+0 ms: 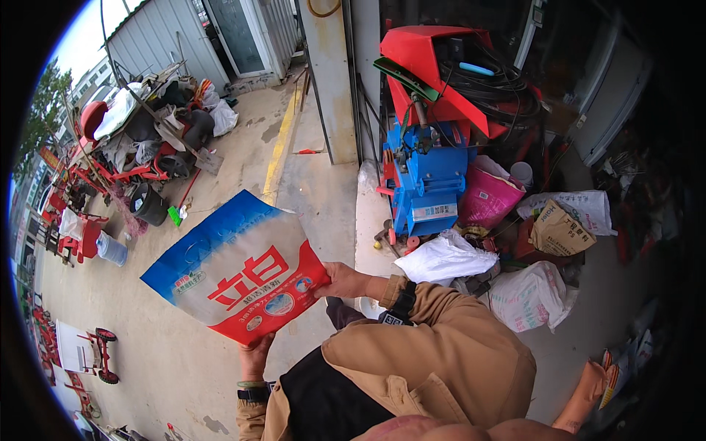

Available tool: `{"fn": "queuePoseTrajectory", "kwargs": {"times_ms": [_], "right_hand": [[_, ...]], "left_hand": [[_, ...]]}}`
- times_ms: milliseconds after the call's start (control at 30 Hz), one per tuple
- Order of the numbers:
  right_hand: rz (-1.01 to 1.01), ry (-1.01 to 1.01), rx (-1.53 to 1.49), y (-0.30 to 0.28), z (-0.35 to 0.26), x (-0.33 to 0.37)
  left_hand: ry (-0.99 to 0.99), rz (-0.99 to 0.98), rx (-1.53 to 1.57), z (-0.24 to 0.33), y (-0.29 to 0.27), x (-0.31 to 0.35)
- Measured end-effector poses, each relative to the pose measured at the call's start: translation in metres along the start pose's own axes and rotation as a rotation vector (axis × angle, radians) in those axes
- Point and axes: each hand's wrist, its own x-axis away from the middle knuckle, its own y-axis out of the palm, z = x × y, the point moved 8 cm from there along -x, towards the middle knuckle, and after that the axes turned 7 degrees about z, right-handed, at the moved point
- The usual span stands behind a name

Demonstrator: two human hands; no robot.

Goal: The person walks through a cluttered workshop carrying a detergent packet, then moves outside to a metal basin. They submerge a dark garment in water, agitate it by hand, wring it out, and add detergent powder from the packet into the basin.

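Observation:
A flat plastic bag point(246, 253), blue at the top, white in the middle and red along the bottom, is held out in front of me with its printed face toward me. My left hand point(255, 356) is closed on its lower edge, mostly hidden behind the bag. At the bag's right edge my right hand point(346, 281) pinches it, thumb on the front and the other fingers behind. Both wrists carry dark straps, and the right one bears a small device point(397, 312). The bag is tilted, its blue end pointing up and left.
A blue machine point(430, 173) with a red hopper point(412, 48) stands to the right. Near it lie a pink sack point(489, 195), white sacks point(448, 257) and a cardboard box point(561, 229). A black bucket point(149, 203) and a heap of scrap point(158, 125) are at the left.

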Motion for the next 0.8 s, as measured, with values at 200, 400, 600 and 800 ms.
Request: {"fn": "queuePoseTrajectory", "kwargs": {"times_ms": [200, 400, 600, 800], "right_hand": [[-0.230, 0.035, -0.076, 0.010, -0.005, -0.152], [-0.266, 0.205, -0.002, 0.001, 0.006, -0.328], [-0.035, 0.032, 0.126, -0.061, -0.009, -0.508], [0.274, 0.061, 0.126, -0.159, -0.026, -0.615]], "left_hand": [[-0.027, 0.029, -0.042, 0.002, -0.046, -0.126], [0.018, 0.198, 0.025, -0.002, -0.084, -0.273], [0.032, 0.045, -0.057, 0.017, -0.086, -0.470], [0.042, -0.274, -0.058, 0.037, -0.028, -0.675]]}}
